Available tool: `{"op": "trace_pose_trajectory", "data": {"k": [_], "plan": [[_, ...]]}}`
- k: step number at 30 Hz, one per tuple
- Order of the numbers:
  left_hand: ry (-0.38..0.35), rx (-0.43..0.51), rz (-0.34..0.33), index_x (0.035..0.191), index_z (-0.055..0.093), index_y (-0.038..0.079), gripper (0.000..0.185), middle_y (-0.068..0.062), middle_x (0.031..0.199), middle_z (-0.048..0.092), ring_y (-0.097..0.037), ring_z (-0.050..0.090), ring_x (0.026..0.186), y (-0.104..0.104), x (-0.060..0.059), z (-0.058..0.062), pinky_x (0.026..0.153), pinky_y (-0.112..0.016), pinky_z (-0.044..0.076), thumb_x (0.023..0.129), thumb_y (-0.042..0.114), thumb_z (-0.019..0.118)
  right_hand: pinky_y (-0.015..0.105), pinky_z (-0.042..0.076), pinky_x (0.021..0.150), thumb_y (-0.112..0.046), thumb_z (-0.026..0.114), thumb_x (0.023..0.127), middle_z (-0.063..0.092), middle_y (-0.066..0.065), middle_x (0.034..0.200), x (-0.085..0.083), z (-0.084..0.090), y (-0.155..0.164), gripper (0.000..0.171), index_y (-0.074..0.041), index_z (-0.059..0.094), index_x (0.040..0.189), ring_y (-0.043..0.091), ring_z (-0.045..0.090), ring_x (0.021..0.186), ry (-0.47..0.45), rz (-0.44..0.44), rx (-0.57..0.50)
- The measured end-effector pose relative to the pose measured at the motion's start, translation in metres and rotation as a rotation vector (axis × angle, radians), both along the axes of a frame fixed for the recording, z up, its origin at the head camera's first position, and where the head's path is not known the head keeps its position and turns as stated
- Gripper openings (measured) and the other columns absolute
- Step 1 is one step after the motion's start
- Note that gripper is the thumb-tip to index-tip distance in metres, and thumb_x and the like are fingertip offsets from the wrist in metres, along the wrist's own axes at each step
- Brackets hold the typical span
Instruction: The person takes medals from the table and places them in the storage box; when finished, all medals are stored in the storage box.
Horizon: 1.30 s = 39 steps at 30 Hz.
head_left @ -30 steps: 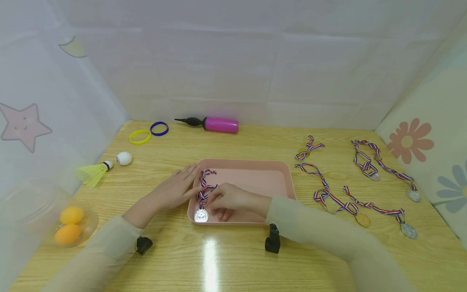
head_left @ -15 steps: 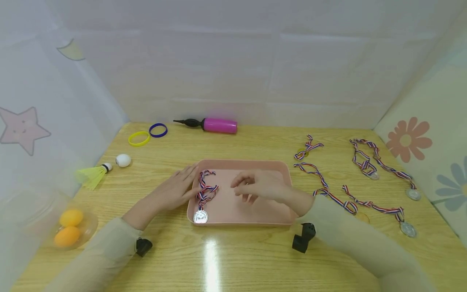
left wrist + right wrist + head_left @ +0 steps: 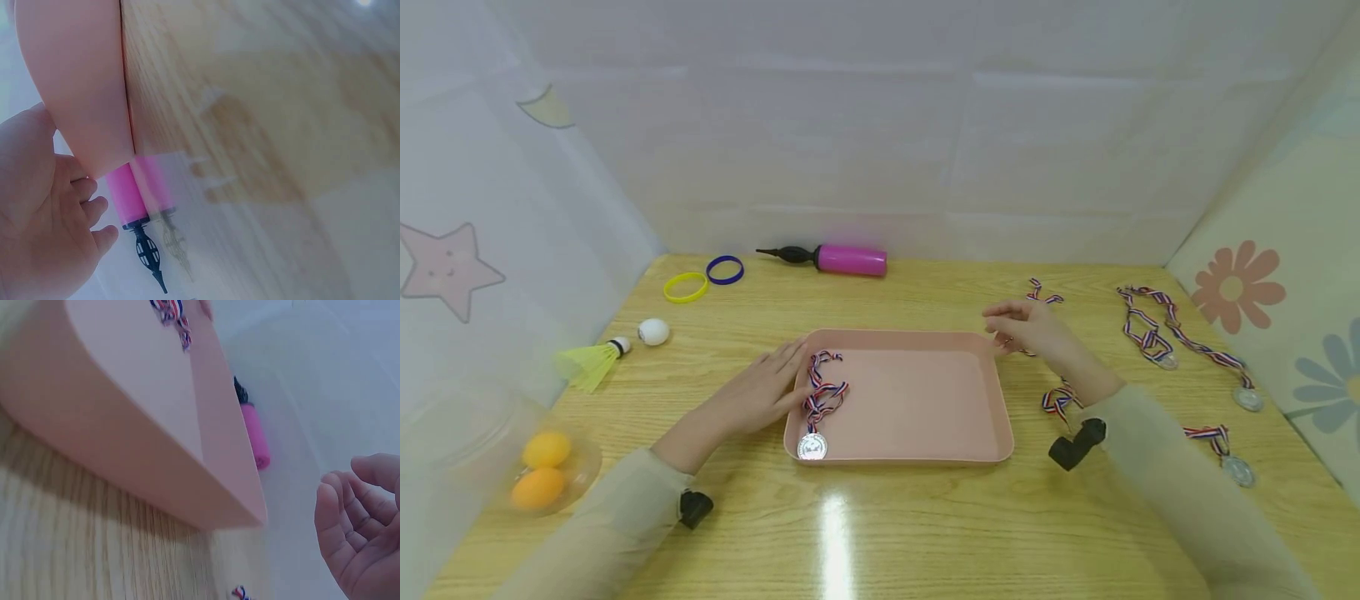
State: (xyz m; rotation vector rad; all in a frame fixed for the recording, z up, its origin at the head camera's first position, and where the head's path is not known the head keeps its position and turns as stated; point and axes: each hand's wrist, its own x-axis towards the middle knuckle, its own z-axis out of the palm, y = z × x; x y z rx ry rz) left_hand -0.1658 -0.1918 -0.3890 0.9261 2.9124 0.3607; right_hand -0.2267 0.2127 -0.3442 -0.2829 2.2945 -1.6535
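Note:
A pink tray (image 3: 917, 400) lies on the table, with a silver medal (image 3: 812, 447) and its striped ribbon (image 3: 826, 393) along its left side. My left hand (image 3: 756, 383) rests at the tray's left edge, fingers extended by the far left corner and thumb across the rim. In the left wrist view, its fingertips (image 3: 106, 237) show beside the tray's corner. My right hand (image 3: 1033, 333) hovers past the tray's far right corner, fingers loosely bent and holding nothing. Under it a striped ribbon (image 3: 1036, 292) partly shows; the hand hides the medal there.
More ribboned medals lie right: a ribbon (image 3: 1060, 402) under the right forearm, silver medals (image 3: 1238, 471) (image 3: 1248, 399) farther out. A magenta hand pump (image 3: 850, 260) and wristbands (image 3: 687, 287) sit at the back. Left are a shuttlecock (image 3: 591, 363), white ball (image 3: 653, 332) and orange balls (image 3: 547, 448) in a clear jar.
My right hand has let go of the medal and ribbon in the tray and moved right, over the far right corner to another ribbon. The left hand has stayed in place.

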Motion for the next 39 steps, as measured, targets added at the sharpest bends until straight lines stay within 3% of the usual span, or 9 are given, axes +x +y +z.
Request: {"op": "trace_pose_trajectory", "data": {"k": [4, 9, 13, 18, 23, 28, 31, 35, 39], "plan": [[0.004, 0.003, -0.001, 0.143, 0.017, -0.007, 0.065, -0.024, 0.148, 0.016, -0.039, 0.017, 0.134, 0.000, 0.001, 0.001, 0.106, -0.054, 0.018, 0.099, 0.034, 0.040, 0.037, 0.054, 0.072, -0.016, 0.055, 0.094, 0.058, 0.014, 0.100, -0.014, -0.006, 0.022, 0.038, 0.009, 0.049, 0.123, 0.018, 0.058, 0.077, 0.020, -0.081, 0.058], [0.003, 0.008, 0.002, 0.143, 0.017, -0.008, 0.065, -0.025, 0.147, 0.017, -0.040, 0.017, 0.133, 0.000, 0.002, 0.001, 0.106, -0.053, 0.018, 0.099, 0.033, 0.042, 0.045, 0.051, 0.079, -0.016, 0.052, 0.095, 0.054, 0.024, 0.110, -0.028, -0.017, 0.042, 0.040, 0.011, 0.046, 0.124, 0.028, 0.058, 0.085, 0.026, -0.121, 0.169], [0.005, 0.015, 0.002, 0.143, 0.017, -0.007, 0.065, -0.024, 0.147, 0.017, -0.039, 0.017, 0.134, 0.001, 0.002, 0.001, 0.106, -0.053, 0.018, 0.099, 0.033, 0.041, 0.042, 0.051, 0.079, -0.014, 0.051, 0.096, 0.052, 0.029, 0.114, -0.037, -0.028, 0.056, 0.037, 0.012, 0.048, 0.122, 0.029, 0.058, 0.087, 0.006, -0.140, 0.275], [0.012, 0.017, -0.005, 0.144, 0.016, -0.006, 0.065, -0.024, 0.147, 0.017, -0.039, 0.018, 0.134, 0.001, 0.002, 0.002, 0.105, -0.054, 0.019, 0.099, 0.032, 0.042, 0.033, 0.054, 0.070, -0.010, 0.049, 0.095, 0.056, 0.027, 0.111, -0.049, -0.042, 0.067, 0.034, 0.011, 0.052, 0.121, 0.016, 0.059, 0.074, -0.005, -0.140, 0.359], [0.002, 0.012, -0.003, 0.144, 0.016, -0.006, 0.064, -0.024, 0.148, 0.017, -0.039, 0.017, 0.134, 0.001, 0.002, 0.003, 0.106, -0.054, 0.018, 0.099, 0.032, 0.042, 0.030, 0.047, 0.055, -0.008, 0.046, 0.096, 0.057, 0.024, 0.105, -0.060, -0.051, 0.070, 0.033, 0.010, 0.052, 0.123, 0.014, 0.050, 0.057, 0.021, -0.120, 0.416], [0.010, 0.017, -0.001, 0.144, 0.017, -0.007, 0.064, -0.024, 0.147, 0.018, -0.040, 0.017, 0.133, 0.001, 0.003, 0.003, 0.105, -0.054, 0.018, 0.099, 0.032, 0.042, 0.027, 0.041, 0.050, -0.008, 0.045, 0.094, 0.057, 0.021, 0.101, -0.068, -0.054, 0.065, 0.033, 0.008, 0.054, 0.122, 0.012, 0.043, 0.050, 0.071, -0.118, 0.514], [0.010, 0.020, -0.003, 0.144, 0.016, -0.006, 0.065, -0.024, 0.147, 0.018, -0.040, 0.017, 0.133, 0.001, 0.003, 0.003, 0.105, -0.054, 0.018, 0.099, 0.033, 0.041, 0.027, 0.043, 0.056, -0.007, 0.046, 0.093, 0.056, 0.022, 0.107, -0.070, -0.055, 0.061, 0.030, 0.006, 0.057, 0.118, 0.016, 0.049, 0.062, 0.105, -0.129, 0.542], [-0.001, 0.010, -0.001, 0.144, 0.015, -0.005, 0.065, -0.023, 0.148, 0.016, -0.039, 0.016, 0.134, 0.000, 0.002, 0.002, 0.106, -0.053, 0.018, 0.099, 0.034, 0.040, 0.033, 0.045, 0.071, -0.002, 0.048, 0.090, 0.055, 0.024, 0.113, -0.073, -0.057, 0.060, 0.026, 0.006, 0.058, 0.112, 0.028, 0.052, 0.091, 0.137, -0.147, 0.516], [-0.007, 0.003, 0.002, 0.145, 0.014, -0.005, 0.065, -0.022, 0.149, 0.015, -0.038, 0.015, 0.134, 0.000, 0.001, 0.001, 0.106, -0.053, 0.017, 0.099, 0.033, 0.040, 0.035, 0.044, 0.073, -0.001, 0.051, 0.086, 0.053, 0.024, 0.117, -0.076, -0.059, 0.060, 0.029, 0.005, 0.056, 0.114, 0.032, 0.050, 0.100, 0.130, -0.152, 0.488]]}}
